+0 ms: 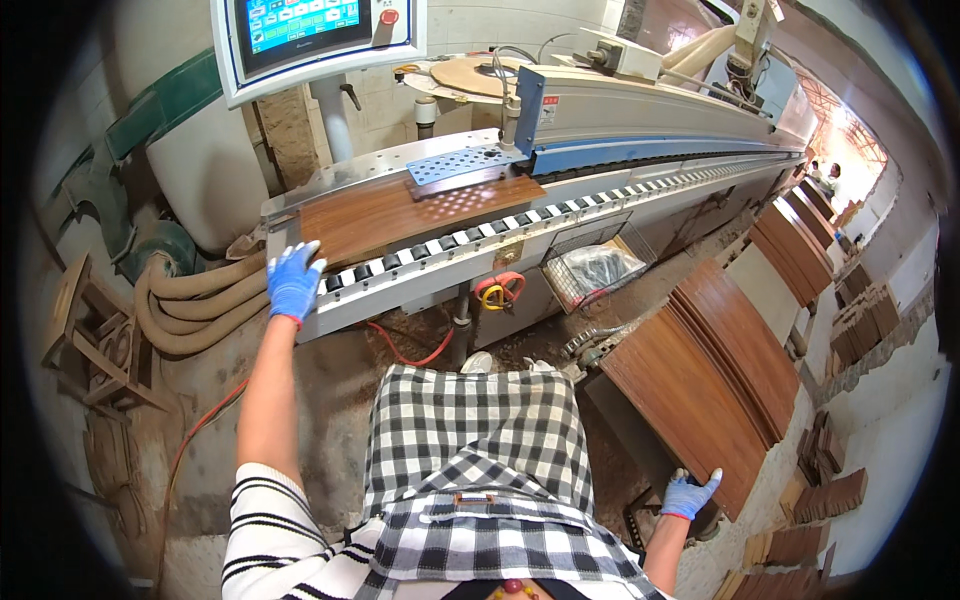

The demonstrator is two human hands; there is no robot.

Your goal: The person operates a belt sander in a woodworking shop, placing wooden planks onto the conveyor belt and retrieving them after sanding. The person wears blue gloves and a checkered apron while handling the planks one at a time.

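Note:
My left hand [294, 282], in a blue glove with pale fingertips, lies at the left end of the machine bed with its fingers stretched out. It is beside the near left corner of a brown wood-grain panel [385, 215], which lies flat on the bed and runs under a perforated blue plate [465, 165]. My right hand [690, 495], gloved alike, reaches down to the near edge of the stacked brown panels [690, 375] on my right. Its visible fingers are spread against that edge; the others are hidden.
A row of rollers [470, 236] runs along the machine's front. Above stands a control screen [305, 25] with a red button. Below hang a wire basket [600, 265] and red and yellow cable [500, 290]. Thick hoses [190, 305] lie left; more panels [790, 250] stand at far right.

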